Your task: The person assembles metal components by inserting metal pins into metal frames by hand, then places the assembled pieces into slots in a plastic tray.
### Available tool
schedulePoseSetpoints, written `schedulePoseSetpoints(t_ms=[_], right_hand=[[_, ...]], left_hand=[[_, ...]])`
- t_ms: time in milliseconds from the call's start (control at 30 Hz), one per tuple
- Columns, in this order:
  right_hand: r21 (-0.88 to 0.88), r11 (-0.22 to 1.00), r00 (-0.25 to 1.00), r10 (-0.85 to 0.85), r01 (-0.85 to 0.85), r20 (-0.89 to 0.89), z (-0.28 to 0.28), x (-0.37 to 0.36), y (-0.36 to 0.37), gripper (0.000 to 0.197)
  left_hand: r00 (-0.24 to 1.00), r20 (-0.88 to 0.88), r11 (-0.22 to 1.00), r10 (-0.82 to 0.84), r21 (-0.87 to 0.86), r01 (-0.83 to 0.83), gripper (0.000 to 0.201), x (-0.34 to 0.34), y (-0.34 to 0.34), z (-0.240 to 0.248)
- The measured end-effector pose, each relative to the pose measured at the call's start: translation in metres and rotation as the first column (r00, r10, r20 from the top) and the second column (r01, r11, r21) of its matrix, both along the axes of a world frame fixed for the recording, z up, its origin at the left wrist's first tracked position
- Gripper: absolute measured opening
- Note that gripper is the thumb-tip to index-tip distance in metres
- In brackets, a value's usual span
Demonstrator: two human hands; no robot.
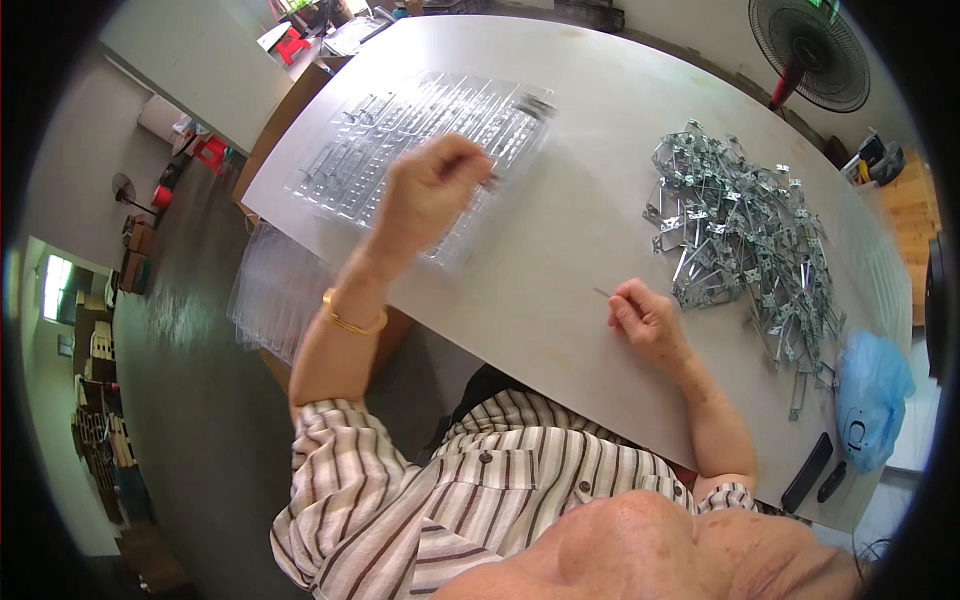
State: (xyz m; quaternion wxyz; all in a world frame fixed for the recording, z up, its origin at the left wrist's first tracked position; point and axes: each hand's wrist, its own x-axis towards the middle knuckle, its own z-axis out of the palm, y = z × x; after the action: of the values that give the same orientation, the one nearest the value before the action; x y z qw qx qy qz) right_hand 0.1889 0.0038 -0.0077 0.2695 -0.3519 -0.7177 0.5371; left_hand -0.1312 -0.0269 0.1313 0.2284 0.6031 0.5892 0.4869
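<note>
My left hand (428, 192), a gold bangle on its wrist, hovers over a clear plastic tray (335, 165) with rows of slots. Its fingers are closed, and a small dark bit shows at the fingertips, too blurred to name. Metal pieces (535, 103) lie at the tray's far right corner. To the right, above the bare tabletop, my right hand (645, 318) pinches a thin metal piece (601, 292) whose end sticks out leftward. Beyond that hand spreads a tangled heap of metal brackets (740, 225) with thin rods.
Stacked clear trays (275, 290) stand below the left edge of the white table (560, 250). A blue plastic bag (873, 400), a black phone (808, 472) and a small dark object (832, 482) lie at the near right. A fan (808, 52) stands past the far edge.
</note>
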Motion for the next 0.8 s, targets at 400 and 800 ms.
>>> schedulePoseSetpoints(t_ms=[400,800], right_hand=[[0.117,0.993,0.996,-0.004,-0.007,0.089,-0.004,-0.002,0.001,0.011],[0.014,0.999,0.998,-0.043,0.042,0.055,0.004,-0.004,-0.005,0.011]], left_hand=[[0.889,-0.203,0.894,0.41,-0.103,-0.436,0.019,-0.216,0.083,-0.022],[0.804,-0.502,0.823,0.32,-0.272,-0.498,0.023,-0.244,0.121,-0.03]])
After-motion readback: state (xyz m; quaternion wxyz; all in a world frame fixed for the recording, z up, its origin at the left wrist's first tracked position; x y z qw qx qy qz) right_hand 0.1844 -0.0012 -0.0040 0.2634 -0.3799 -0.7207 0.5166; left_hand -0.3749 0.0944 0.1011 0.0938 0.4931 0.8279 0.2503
